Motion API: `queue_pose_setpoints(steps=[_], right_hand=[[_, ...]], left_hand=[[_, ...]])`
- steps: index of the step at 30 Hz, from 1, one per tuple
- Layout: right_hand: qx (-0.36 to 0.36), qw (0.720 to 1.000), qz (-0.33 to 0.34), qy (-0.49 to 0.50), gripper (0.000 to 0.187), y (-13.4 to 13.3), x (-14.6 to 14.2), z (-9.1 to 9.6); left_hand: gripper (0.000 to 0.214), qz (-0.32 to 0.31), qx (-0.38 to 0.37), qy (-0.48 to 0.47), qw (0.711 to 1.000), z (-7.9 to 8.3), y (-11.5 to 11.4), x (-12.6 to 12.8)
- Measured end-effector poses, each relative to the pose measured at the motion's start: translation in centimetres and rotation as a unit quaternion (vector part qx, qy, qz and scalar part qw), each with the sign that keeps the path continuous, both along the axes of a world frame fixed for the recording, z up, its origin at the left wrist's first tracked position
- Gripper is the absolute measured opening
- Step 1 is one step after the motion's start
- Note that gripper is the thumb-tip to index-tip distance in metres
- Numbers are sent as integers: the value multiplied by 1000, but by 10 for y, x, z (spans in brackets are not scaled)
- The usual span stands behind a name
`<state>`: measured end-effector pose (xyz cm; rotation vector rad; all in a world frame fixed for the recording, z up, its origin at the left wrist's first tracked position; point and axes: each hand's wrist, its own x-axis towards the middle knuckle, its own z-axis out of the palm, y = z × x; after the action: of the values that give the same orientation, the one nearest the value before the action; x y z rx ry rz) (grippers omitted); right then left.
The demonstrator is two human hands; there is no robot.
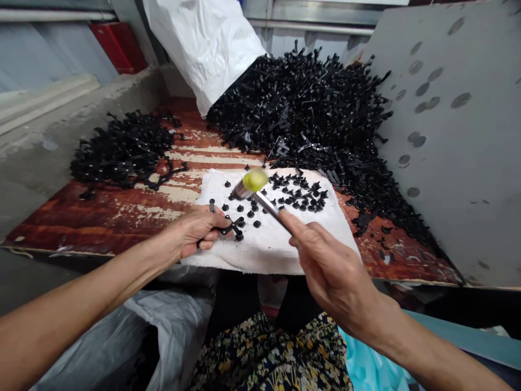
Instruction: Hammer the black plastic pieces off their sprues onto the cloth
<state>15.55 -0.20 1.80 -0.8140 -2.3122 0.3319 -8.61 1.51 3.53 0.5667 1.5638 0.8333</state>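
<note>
- I logged the hammer head (255,180) as yellow-green, its shaft (264,205) silver.
- I found the plastic parts (309,119) black throughout.
- The cloth pad (285,255) was white.
- The wooden board (101,217) was red-brown, streaked with flaking cream paint.
- The sack (199,49) was white.
- The panel (448,163) was grey with darker round spots.
- The lap fabric (264,358) was dark, with a yellow-and-white floral print.

No words, numbers or logos can be read anywhere in the room. The crumpled white woven sack (203,49) shows no legible print, and the flat grey panel (451,141) bears only dark oval smudges, which form no letters or signs.
</note>
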Motion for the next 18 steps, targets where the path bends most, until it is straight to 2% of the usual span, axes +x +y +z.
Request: queue_pose_setpoints(steps=[2,3,5,7,12,15,18], right_hand=[[27,999,-7,44,71,-2,-1,-1],[35,999,-11,30,70,-2,-2,-4],[15,998,-7,-63,65,-1,-2,-10],[-18,996,-8,-85,59,0,-2,-12],[-31,993,-33,105,58,-5,3,3],[-79,987,-61,123,52,-7,10,1],[-173,971,-101,133,46,-3,19,-13]], left_hand=[[24,-1,-2,-3,1000,0,0,0],[24,-2,-4,-3,1000,-1,0,0],[24,-2,-5,1,1000,-2,0,0],[23,-6,-7,11,1000,-3,-1,0],[20,-7,-6,54,998,2,-6,-2],[15,5,11,58,998,9,-12,0],[14,-60,14,38,997,12,-17,8]])
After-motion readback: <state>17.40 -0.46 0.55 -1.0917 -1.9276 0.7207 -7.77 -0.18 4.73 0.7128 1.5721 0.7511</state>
